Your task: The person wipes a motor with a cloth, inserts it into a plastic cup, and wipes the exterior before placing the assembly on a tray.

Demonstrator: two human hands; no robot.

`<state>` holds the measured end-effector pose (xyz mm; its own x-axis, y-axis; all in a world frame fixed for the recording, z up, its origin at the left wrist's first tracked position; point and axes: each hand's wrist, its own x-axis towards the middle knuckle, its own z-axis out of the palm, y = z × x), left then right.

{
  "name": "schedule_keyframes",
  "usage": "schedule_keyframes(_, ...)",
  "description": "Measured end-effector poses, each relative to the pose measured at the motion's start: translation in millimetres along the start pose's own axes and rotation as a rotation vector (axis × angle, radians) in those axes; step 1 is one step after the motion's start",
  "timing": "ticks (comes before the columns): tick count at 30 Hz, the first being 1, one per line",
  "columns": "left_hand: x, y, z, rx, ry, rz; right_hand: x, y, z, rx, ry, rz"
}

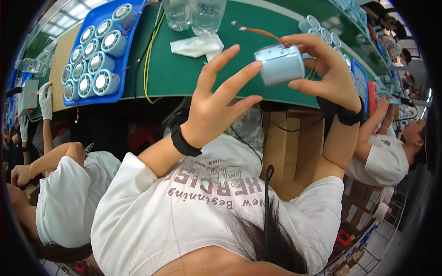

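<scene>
My right hand (329, 69) grips a light-blue cylinder (282, 65) by its right end, thumb below and fingers above, and holds it over the green table. The cylinder lies sideways, with a shiny film-like patch on its upper side. Red and yellow wires (262, 32) run from its top to a small white connector at the upper left. My left hand (216, 101) is open, fingers spread, at the cylinder's left. Its index fingertip is close to the left end; I cannot tell whether they touch.
A blue tray (126, 69) of similar cylinders stands at the left. White tissue (195, 47) and clear plastic cups (207, 18) sit at the back of the green table (184, 78). More cylinders (326, 36) stand at the right. A yellow cable (148, 60) crosses the table. People sit on both sides.
</scene>
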<state>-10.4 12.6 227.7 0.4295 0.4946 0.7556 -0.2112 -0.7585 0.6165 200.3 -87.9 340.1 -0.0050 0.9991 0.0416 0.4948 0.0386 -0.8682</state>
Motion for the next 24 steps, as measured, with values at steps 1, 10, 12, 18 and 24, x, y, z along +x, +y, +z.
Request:
schedule_keyframes(1, -1.0, -1.2, 5.4, -0.029, -0.020, 0.017, -6.8, -2.6, 7.6, -0.052, -0.010, 0.020)
schedule_keyframes(10, -21.3, 17.3, -2.8, -0.306, 0.006, -0.122, -22.9, 1.3, 21.8, 0.025, -0.114, -0.062)
schedule_keyframes(12, -20.6, 24.4, -8.0, -0.446, -0.024, -0.226, -20.5, 0.4, 26.4, 0.064, -0.107, -0.061)
schedule_keyframes(18, -22.6, 31.4, -25.7, -1.010, -0.187, -0.701, -13.1, -2.0, 31.7, -0.066, -0.175, -0.114)
schedule_keyframes(24, -14.8, 33.7, -23.0, -1.002, -0.069, -0.626, -13.9, -3.5, 37.0, 0.016, -0.126, -0.016)
